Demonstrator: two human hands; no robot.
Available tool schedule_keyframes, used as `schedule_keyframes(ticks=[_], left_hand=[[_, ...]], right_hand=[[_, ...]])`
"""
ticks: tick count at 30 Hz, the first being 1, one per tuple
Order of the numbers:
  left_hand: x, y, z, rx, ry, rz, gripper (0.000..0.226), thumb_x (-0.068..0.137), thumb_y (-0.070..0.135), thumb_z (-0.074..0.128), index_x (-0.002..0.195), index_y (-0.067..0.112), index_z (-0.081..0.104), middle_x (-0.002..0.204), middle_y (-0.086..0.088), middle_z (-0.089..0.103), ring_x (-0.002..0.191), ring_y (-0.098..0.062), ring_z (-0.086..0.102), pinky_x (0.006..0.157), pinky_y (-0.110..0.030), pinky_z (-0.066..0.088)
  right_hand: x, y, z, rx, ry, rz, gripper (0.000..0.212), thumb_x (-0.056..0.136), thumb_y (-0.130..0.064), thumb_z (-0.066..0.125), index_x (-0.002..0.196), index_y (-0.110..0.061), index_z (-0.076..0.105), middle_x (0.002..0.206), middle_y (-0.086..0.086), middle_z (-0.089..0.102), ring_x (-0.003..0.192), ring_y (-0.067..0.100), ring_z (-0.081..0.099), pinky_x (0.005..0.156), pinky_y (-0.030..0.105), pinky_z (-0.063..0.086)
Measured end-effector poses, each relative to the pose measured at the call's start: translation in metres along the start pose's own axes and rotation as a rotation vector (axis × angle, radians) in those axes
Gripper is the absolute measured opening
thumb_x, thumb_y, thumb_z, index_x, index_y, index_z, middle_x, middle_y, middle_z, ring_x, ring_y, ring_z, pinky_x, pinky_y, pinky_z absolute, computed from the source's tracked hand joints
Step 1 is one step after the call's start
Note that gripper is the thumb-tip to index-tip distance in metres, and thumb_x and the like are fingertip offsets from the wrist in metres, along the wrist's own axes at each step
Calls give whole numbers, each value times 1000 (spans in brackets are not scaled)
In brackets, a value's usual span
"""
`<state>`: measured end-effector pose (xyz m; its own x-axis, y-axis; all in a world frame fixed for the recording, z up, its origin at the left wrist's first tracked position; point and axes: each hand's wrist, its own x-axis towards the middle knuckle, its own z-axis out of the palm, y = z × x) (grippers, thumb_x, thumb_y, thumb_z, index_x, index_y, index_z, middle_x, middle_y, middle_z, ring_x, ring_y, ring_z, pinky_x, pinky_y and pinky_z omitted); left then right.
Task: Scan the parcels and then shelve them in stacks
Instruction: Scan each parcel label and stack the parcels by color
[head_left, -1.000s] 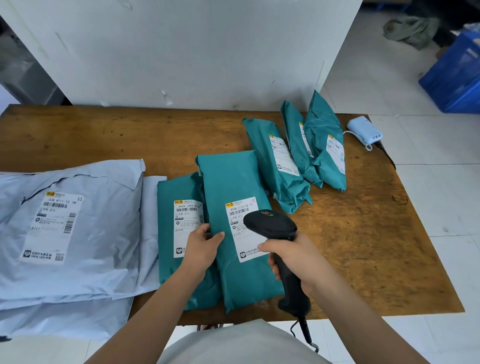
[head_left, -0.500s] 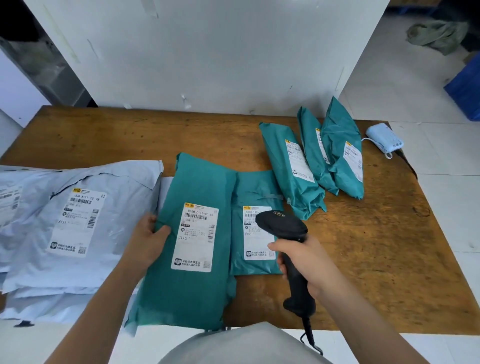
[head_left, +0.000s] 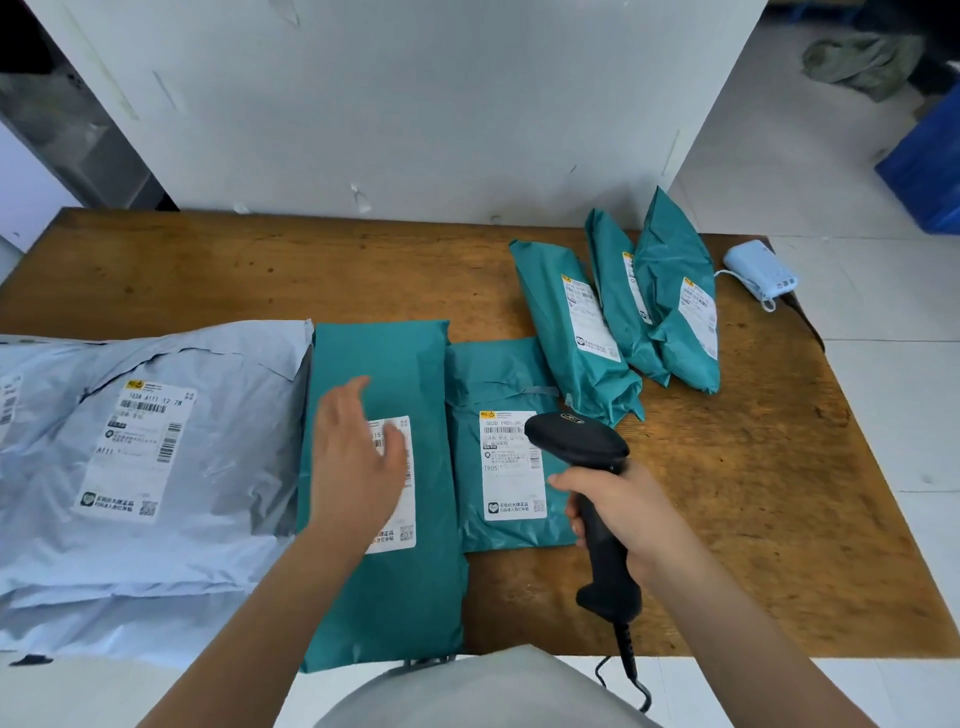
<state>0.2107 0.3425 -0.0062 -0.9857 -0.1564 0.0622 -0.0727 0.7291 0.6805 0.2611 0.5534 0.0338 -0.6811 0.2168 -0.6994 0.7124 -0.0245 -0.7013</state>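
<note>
Wrapped round the handle of the black scanner (head_left: 574, 441), the right hand (head_left: 631, 514) holds it firmly, with the scanner's head hanging over the label (head_left: 511, 462) of the short teal parcel (head_left: 498, 374) just left of that grip. Under everything lies the wooden table (head_left: 260, 270), which runs far out to the left of the grip and a little way to its right. Well to the left sits the pile of grey mailers (head_left: 208, 441), the biggest parcels in view, with the top one label-up. Between that pile and the grip lies the long teal parcel (head_left: 384, 597), its left edge over the mailers and its near end past the table's front edge. The left hand (head_left: 353, 462) is spread over this parcel's label with straight, relaxed fingers and grasps nothing; whether it touches the parcel cannot be told. Beyond the grip and slightly to its right, a row of three teal parcels (head_left: 608, 260) leans together, labels showing. Farther right of those, at the table's corner, rests a small pale blue device (head_left: 761, 270) with a cord. As for progress, scanning looks to be the step in hand, with the short teal parcel apparently next under the beam. Which of the others have been read cannot be told. Every parcel in view lies on the table and no shelf shows, so shelving and stacking seem wholly left to do.
</note>
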Motion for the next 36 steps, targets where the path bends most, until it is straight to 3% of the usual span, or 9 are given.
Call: schedule_keyframes(ticks=[4, 7, 12, 16, 20, 27, 31, 33, 36], left_hand=[[-13, 39, 34, -213, -361, -70, 28, 90, 7, 49, 119, 7, 52, 99, -4, 59, 84, -18, 57, 78, -33, 49], [-28, 48, 57, -224, -595, -268, 40, 93, 10, 42, 133, 12, 40, 118, -7, 53, 70, -13, 53, 61, -25, 44], [-39, 34, 59, -248, -577, -360, 41, 93, 5, 38, 134, 8, 40, 98, -2, 53, 67, -10, 48, 52, -22, 38], [-40, 30, 56, -220, -577, -363, 41, 95, 8, 39, 135, 10, 38, 120, -4, 50, 66, 2, 43, 58, -21, 40], [-38, 33, 59, -198, -619, -378, 19, 91, 8, 40, 87, 26, 40, 87, -12, 57, 53, -11, 41, 44, -22, 33], [-31, 33, 75, -131, -640, -399, 11, 91, 6, 42, 97, 5, 33, 71, 1, 32, 56, -9, 33, 52, -26, 32], [-30, 34, 82, -87, -670, -449, 23, 93, 3, 38, 76, 11, 24, 67, 1, 26, 56, -9, 25, 55, -26, 27], [-29, 33, 84, -135, -634, -485, 18, 93, 4, 40, 84, 10, 27, 70, 0, 33, 59, -10, 33, 53, -23, 29], [-24, 35, 89, -284, -537, -600, 22, 89, 10, 55, 92, 5, 33, 92, -13, 55, 82, -24, 57, 66, -27, 41]], right_hand=[[2, 6, -2, 12, 2, 43, 14, 80, -7, 67, 70, -3, 57, 49, 9, 51, 38, 17, 44, 43, 25, 38], [4, 8, -1, 25, 12, 59, 16, 80, -9, 68, 69, -4, 58, 49, 8, 51, 38, 16, 45, 42, 24, 38], [7, 9, 0, 37, -5, 74, 17, 81, -13, 69, 71, -4, 59, 48, 6, 51, 37, 14, 46, 40, 23, 38], [7, 9, 3, 30, -23, 77, 17, 81, -14, 70, 71, -4, 60, 48, 6, 52, 36, 13, 45, 39, 21, 38], [7, 10, 6, 31, -23, 77, 15, 81, -13, 70, 73, -4, 61, 48, 7, 52, 37, 14, 45, 39, 20, 38], [5, 8, 6, 5, -30, 83, 16, 82, -13, 69, 72, -4, 61, 50, 7, 52, 40, 15, 46, 41, 20, 40], [3, 7, 5, 16, -35, 90, 14, 82, -12, 68, 74, -5, 59, 51, 7, 51, 40, 15, 45, 40, 20, 39], [2, 7, 4, 26, -33, 93, 12, 82, -11, 68, 75, -5, 59, 51, 7, 51, 39, 15, 45, 40, 20, 39], [1, 7, 2, 32, -9, 86, 12, 82, -11, 68, 75, -5, 60, 51, 7, 51, 39, 15, 45, 40, 21, 39]])
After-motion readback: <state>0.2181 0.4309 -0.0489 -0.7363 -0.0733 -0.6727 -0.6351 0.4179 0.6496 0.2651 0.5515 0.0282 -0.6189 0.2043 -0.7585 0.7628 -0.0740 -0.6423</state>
